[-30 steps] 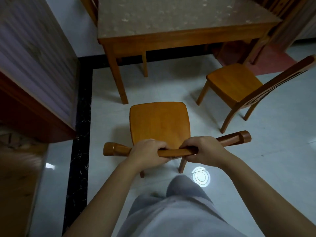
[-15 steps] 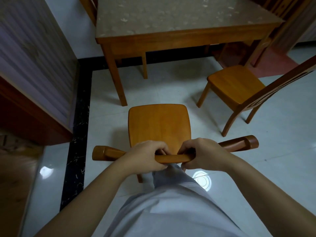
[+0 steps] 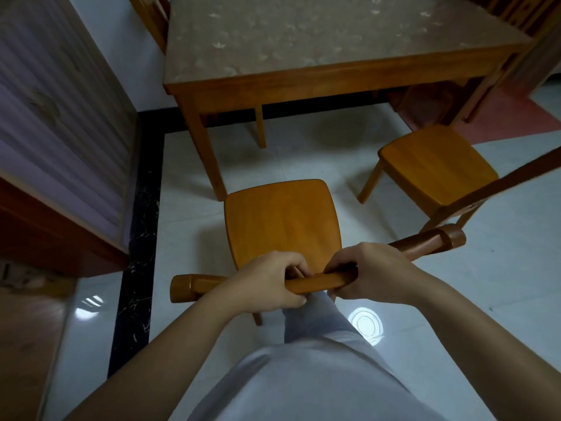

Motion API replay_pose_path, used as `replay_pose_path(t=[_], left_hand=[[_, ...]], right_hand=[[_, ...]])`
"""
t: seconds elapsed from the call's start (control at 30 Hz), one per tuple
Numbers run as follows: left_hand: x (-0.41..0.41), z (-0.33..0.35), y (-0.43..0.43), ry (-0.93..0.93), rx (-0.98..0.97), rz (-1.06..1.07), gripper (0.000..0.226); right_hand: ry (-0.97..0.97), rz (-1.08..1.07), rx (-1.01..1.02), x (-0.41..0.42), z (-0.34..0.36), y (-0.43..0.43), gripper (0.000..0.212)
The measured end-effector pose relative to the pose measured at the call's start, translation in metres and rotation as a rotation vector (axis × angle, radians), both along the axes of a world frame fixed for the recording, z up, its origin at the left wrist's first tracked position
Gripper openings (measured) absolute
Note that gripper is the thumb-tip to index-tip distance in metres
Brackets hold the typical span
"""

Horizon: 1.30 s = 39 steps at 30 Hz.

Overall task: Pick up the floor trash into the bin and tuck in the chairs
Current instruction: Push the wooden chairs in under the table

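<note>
Hands, left (image 3: 267,281) and right (image 3: 372,275), you wrapped tight around the chair (image 3: 282,220) top rail at centre frame; rigid wood, probably weighty, best pushed there.

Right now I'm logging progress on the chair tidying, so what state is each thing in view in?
Left hand: closed on the top rail.
Right hand: closed on the same rail.
Held chair: upright, seat front near the table leg, not yet tucked under.
Second chair: upright, pulled out, angled away from the table.
Table: standing, top bare.
Floor: no trash in view.
</note>
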<state>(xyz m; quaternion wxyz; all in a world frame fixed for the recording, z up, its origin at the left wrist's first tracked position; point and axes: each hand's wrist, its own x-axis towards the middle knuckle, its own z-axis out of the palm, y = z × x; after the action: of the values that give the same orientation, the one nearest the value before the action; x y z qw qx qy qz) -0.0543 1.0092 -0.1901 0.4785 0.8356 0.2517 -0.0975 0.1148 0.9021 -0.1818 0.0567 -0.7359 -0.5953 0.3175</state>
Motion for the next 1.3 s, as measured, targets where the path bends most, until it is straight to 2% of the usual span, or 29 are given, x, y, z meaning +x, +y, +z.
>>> replay_pose_path(t=[0.17, 0.37, 0.63, 0.8, 0.93, 1.3], left_hand=[[0.053, -0.006, 0.057, -0.028, 0.001, 0.015, 0.03], [0.112, -0.003, 0.142, -0.022, 0.051, 0.053, 0.033], [0.136, 0.008, 0.216, 0.037, 0.062, 0.058, 0.031], [0.134, 0.01, 0.215, 0.073, 0.034, 0.087, 0.033], [0.129, 0.006, 0.208, 0.035, 0.027, 0.069, 0.031], [0.13, 0.003, 0.21, 0.002, 0.065, 0.11, 0.032]], right_hand=[[-0.065, 0.016, 0.011, 0.054, -0.003, 0.062, 0.028], [-0.056, 0.014, 0.051, 0.112, -0.009, 0.145, 0.027], [0.133, 0.073, -0.031, 0.148, 0.002, 0.224, 0.027], [0.185, 0.116, -0.088, 0.15, 0.003, 0.23, 0.028], [0.196, 0.042, -0.062, 0.142, 0.0, 0.219, 0.026], [0.195, 0.005, -0.064, 0.14, -0.001, 0.221, 0.03]])
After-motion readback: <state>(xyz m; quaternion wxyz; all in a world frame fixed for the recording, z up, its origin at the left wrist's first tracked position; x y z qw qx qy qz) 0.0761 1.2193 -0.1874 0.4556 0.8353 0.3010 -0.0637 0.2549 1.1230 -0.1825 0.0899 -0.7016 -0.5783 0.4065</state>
